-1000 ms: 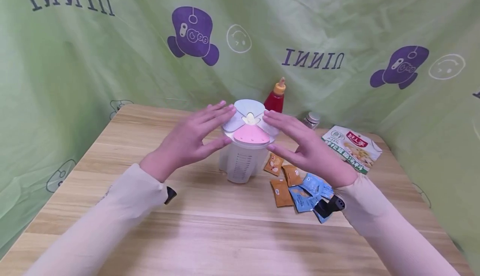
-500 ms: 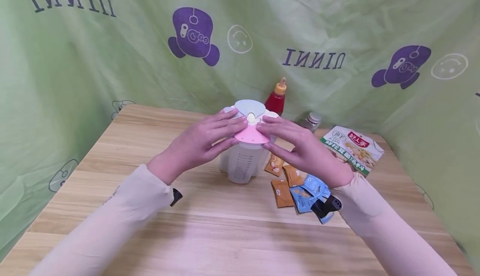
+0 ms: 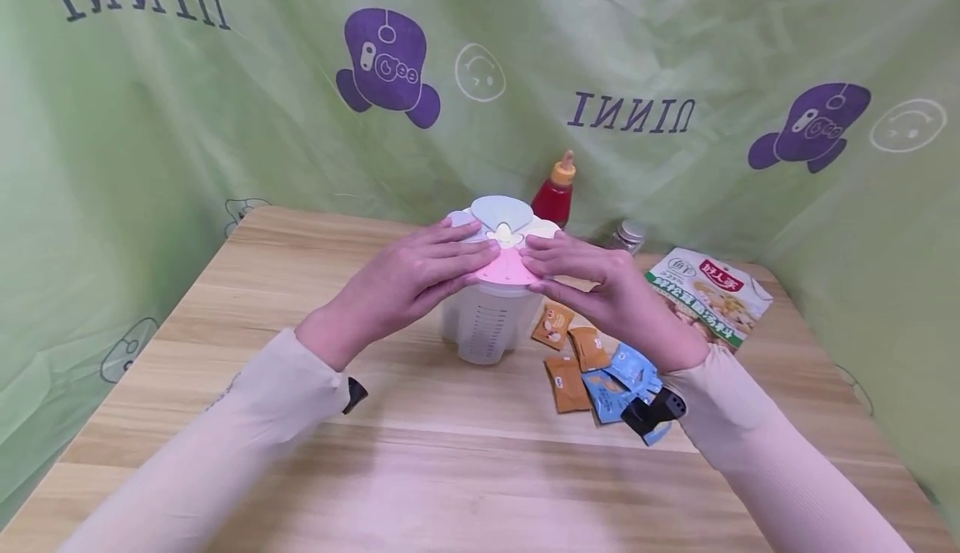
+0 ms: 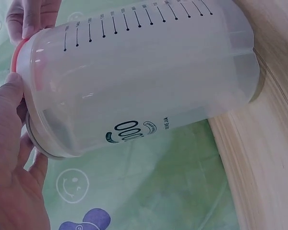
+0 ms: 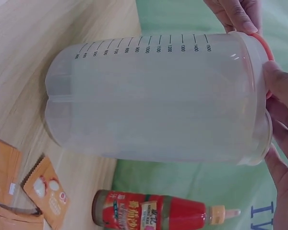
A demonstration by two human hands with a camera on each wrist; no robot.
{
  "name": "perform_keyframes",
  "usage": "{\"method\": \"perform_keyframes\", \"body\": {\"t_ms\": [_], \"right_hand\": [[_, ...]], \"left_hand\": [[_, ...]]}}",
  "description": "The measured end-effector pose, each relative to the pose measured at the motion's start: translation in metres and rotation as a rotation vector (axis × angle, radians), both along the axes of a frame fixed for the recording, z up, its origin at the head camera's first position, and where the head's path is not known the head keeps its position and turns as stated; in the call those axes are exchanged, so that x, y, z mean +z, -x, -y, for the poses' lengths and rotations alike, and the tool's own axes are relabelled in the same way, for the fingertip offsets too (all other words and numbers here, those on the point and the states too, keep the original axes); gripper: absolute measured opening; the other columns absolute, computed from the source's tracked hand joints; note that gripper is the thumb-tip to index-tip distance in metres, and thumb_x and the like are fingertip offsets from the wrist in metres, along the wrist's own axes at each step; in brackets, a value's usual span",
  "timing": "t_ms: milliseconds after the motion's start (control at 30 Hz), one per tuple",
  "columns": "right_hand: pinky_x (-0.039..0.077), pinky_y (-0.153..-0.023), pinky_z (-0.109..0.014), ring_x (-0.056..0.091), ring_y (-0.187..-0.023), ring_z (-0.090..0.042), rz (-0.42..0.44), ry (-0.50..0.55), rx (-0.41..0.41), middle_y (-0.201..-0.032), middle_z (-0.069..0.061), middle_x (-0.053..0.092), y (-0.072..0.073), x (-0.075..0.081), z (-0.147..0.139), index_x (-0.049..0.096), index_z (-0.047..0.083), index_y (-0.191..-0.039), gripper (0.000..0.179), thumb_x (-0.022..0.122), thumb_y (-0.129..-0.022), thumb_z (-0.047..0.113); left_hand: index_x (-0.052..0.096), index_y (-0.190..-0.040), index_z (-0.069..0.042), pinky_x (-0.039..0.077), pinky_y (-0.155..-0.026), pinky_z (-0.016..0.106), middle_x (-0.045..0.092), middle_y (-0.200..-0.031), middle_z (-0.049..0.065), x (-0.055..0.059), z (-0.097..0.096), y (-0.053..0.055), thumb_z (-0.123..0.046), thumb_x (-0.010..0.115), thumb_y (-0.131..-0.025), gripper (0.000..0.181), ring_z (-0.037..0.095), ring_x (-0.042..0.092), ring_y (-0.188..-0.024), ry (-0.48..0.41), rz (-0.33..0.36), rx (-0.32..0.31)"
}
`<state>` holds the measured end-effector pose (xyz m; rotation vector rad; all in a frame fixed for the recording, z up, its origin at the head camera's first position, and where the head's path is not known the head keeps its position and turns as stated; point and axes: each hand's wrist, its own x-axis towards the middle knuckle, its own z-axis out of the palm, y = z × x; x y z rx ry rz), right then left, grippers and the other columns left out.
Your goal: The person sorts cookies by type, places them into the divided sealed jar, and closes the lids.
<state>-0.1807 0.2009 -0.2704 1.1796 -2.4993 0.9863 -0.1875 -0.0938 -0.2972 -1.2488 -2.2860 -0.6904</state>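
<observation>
A translucent measuring canister (image 3: 483, 324) stands upright on the wooden table. Its petal-shaped lid (image 3: 501, 213) has pale blue, white and pink sections around a small central knob. My left hand (image 3: 397, 278) lies over the lid's left side, fingers extended and thumb at the front rim. From the right, my right hand (image 3: 611, 286) rests its fingers on the lid, with its thumb also near the rim. Graduation lines run down the canister's wall (image 4: 149, 67) in the left wrist view. The canister body (image 5: 153, 100) shows no hand around it in the right wrist view.
A red sauce bottle (image 3: 552, 198) and a small capped jar (image 3: 628, 234) stand behind. Orange sachets (image 3: 567, 384) and blue sachets (image 3: 606, 394) lie right of the canister. A printed food packet (image 3: 708, 294) lies farther right. A green curtain (image 3: 300, 144) backs the table (image 3: 420, 470).
Both hands have moved inward over the lid from its sides, and the fingertips now nearly meet across the pink section. The canister has stayed in place.
</observation>
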Motion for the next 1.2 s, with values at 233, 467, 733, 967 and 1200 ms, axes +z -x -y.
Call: {"method": "perform_keyframes", "body": {"t_ms": [233, 467, 733, 967, 1200], "right_hand": [[0.039, -0.122, -0.043, 0.067, -0.132, -0.03, 0.03, 0.025, -0.009, -0.135, -0.01, 0.073, 0.001, -0.001, -0.001, 0.075, 0.01, -0.129, 0.042, 0.079, -0.089, -0.001], [0.043, -0.12, -0.043, 0.065, -0.135, -0.028, 0.061, 0.025, -0.037, -0.134, -0.007, 0.074, 0.003, 0.001, -0.002, 0.076, 0.011, -0.129, 0.038, 0.077, -0.092, 0.002], [0.053, -0.107, -0.02, 0.072, -0.124, -0.022, -0.004, 0.043, -0.023, -0.127, -0.006, 0.078, 0.005, 0.006, 0.0, 0.076, 0.011, -0.129, 0.036, 0.074, -0.094, 0.003], [0.055, -0.095, -0.011, 0.076, -0.105, -0.021, -0.01, 0.09, -0.055, -0.114, -0.01, 0.08, 0.01, 0.008, 0.004, 0.077, 0.005, -0.121, 0.024, 0.067, -0.099, 0.001], [0.057, -0.085, -0.01, 0.073, -0.093, -0.011, 0.056, 0.169, -0.163, -0.105, -0.014, 0.08, 0.016, 0.011, 0.01, 0.078, 0.002, -0.114, 0.018, 0.067, -0.102, 0.009]], "left_hand": [[0.067, -0.141, -0.011, 0.032, -0.13, 0.046, 0.07, -0.141, 0.005, -0.001, -0.003, -0.002, -0.014, 0.067, -0.101, 0.04, 0.029, 0.055, -0.145, -0.044, 0.022, 0.004], [0.067, -0.142, -0.013, 0.032, -0.13, 0.047, 0.07, -0.142, 0.004, 0.003, -0.006, -0.001, -0.019, 0.068, -0.102, 0.04, 0.029, 0.055, -0.146, -0.043, 0.067, 0.024], [0.062, -0.146, -0.011, 0.038, -0.126, 0.05, 0.074, -0.135, 0.006, 0.009, -0.006, -0.002, -0.023, 0.072, -0.1, 0.049, 0.029, 0.055, -0.145, -0.018, 0.09, 0.027], [0.057, -0.15, -0.009, 0.045, -0.12, 0.05, 0.068, -0.144, 0.01, 0.014, -0.007, 0.004, -0.027, 0.076, -0.097, 0.059, 0.03, 0.062, -0.138, -0.028, 0.101, 0.019], [0.043, -0.16, -0.01, 0.045, -0.12, 0.049, 0.065, -0.148, 0.009, 0.016, -0.007, 0.004, -0.029, 0.076, -0.097, 0.074, 0.028, 0.061, -0.138, -0.015, 0.17, 0.044]]}}
